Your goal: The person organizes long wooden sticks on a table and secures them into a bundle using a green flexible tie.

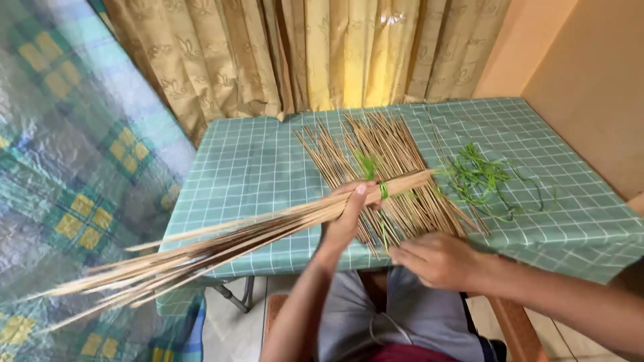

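One tied bundle of thin dry sticks [221,238] sits clamped in the left hand [349,211] just below its green leaf tie [384,190], tip over the table, long splayed end hanging off the left edge. Right hand [436,258] rests w/ fingers curled near the loose sticks [382,161] at the table's near edge; can't tell if it's pinching a strand. Risk: tie looks narrow, so stiff, smooth sticks could slide out & the fan droop. Green strips [483,177] are limp, ribbon-like; tablecloth [255,167] is glossy, checked.
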